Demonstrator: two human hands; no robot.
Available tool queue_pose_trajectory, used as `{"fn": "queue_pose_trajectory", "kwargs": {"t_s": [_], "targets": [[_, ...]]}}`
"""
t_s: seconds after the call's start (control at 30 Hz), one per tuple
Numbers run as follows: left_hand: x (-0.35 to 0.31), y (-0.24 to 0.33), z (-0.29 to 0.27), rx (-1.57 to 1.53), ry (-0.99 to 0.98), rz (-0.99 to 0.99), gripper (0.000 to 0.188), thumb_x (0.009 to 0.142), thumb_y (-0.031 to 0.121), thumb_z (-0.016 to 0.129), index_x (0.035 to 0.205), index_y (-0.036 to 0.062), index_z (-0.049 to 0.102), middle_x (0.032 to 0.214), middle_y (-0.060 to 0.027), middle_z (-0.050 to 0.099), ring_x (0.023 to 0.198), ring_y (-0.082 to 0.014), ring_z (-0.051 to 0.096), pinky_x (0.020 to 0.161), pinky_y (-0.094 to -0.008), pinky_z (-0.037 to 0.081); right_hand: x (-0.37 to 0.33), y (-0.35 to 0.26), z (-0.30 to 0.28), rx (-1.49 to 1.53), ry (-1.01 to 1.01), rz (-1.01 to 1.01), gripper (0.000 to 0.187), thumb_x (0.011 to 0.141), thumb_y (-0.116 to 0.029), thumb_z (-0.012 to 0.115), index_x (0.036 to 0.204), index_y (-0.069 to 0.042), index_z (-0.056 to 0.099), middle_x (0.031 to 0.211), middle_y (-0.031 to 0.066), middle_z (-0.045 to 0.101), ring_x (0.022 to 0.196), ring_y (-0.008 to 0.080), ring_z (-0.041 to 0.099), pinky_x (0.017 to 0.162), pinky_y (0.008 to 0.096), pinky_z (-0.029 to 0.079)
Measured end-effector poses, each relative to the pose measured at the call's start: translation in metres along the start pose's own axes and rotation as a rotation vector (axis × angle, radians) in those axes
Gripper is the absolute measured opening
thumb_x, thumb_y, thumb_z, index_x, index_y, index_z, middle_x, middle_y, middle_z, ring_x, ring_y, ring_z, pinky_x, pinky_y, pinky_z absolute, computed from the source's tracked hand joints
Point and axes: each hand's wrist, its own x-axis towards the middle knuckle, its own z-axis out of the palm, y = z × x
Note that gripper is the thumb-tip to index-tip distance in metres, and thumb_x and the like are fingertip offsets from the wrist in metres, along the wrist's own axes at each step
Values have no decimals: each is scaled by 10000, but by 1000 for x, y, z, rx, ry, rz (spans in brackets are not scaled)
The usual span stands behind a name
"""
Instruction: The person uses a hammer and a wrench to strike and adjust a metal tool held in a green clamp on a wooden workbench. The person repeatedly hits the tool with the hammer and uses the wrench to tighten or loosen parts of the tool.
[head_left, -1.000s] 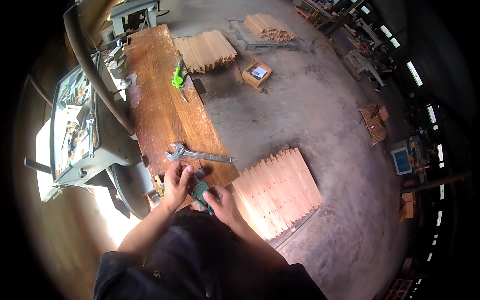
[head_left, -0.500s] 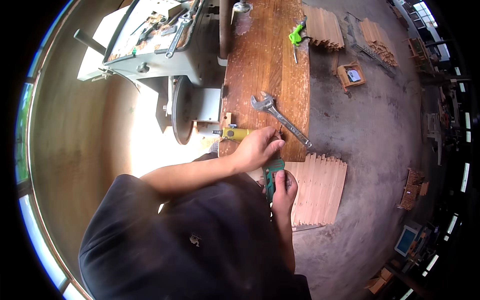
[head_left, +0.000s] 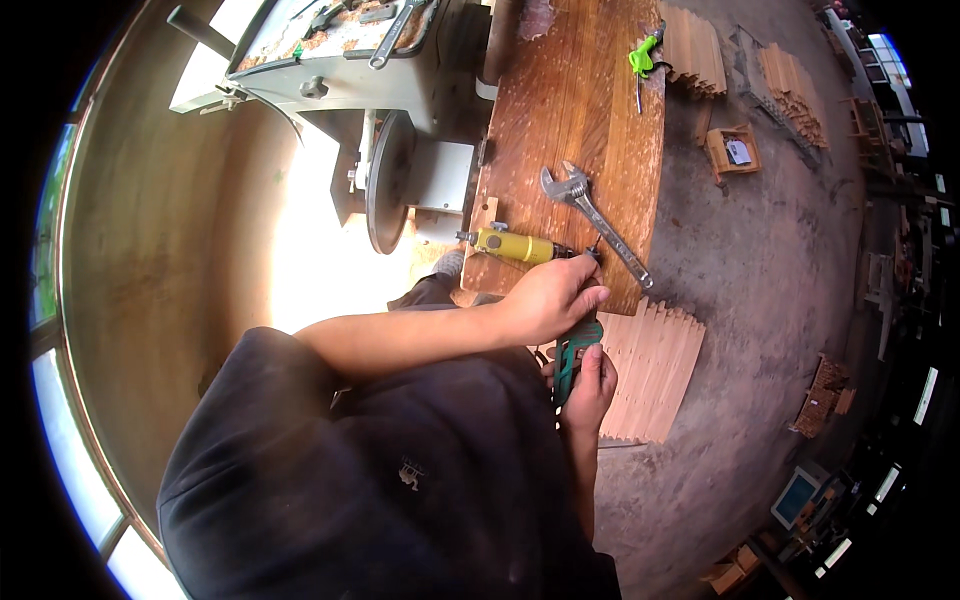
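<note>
My right hand (head_left: 590,395) is wrapped round the body of a green handheld power tool (head_left: 577,358), held near the bench's front end. My left hand (head_left: 555,300) is closed over the tool's upper end, fingers curled and thumb pressed in. A small dark part with a thin shaft (head_left: 596,246) shows just beyond the left fingertips; its kind is hard to make out. Near that hand, a yellow cylindrical air tool (head_left: 515,245) lies on the wooden bench (head_left: 560,110). A large adjustable wrench (head_left: 606,226) rests slantwise beyond my hands, its jaws pointing away.
A lime-green air blow gun (head_left: 642,62) lies farther up the bench. At left stands a machine with a dark wheel (head_left: 390,182) and a tray holding another wrench (head_left: 397,32). Stacked wood strips (head_left: 655,370) and a wooden box (head_left: 735,150) are on the right.
The view has shifted, so bench and tools sit farther right and slightly higher. Both hands keep their hold on the green tool; the yellow tool shows more fully.
</note>
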Motion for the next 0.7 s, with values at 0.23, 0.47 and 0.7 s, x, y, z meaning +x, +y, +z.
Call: {"fn": "queue_pose_trajectory", "kwargs": {"t_s": [0.23, 0.47, 0.7], "targets": [[0, 1, 0, 45, -20, -103, 236, 1015, 229, 658, 1023, 0, 601, 864, -222, 643, 829, -414, 645, 734, -451, 511, 2, 5, -3, -49, -59, -72, 442, 1109, -397, 455, 1016, 6, 610, 825, 124, 716, 637, 170, 678, 581, 272, 526], [2, 1, 2, 82, -105, -61, 271, 1024, 266, 644, 1040, -1, 601, 872, -227, 649, 846, -434, 649, 744, -459, 515, 0, 7, 1, 52, -5, 4, 360, 1079, -367, 549, 1068, -8, 583, 787, 104, 689, 581, 142, 622, 545, 277, 489], [27, -12, -42, 656, -130, 191, 617, 948, 565, 656, 1147, -14, 575, 989, -247, 690, 955, -437, 677, 840, -506, 541, 1, 8, -18, 88, 56, -63, 276, 1038, -298, 651, 1019, -50, 533, 717, 31, 576, 496, 97, 496, 451, 243, 374]]}}
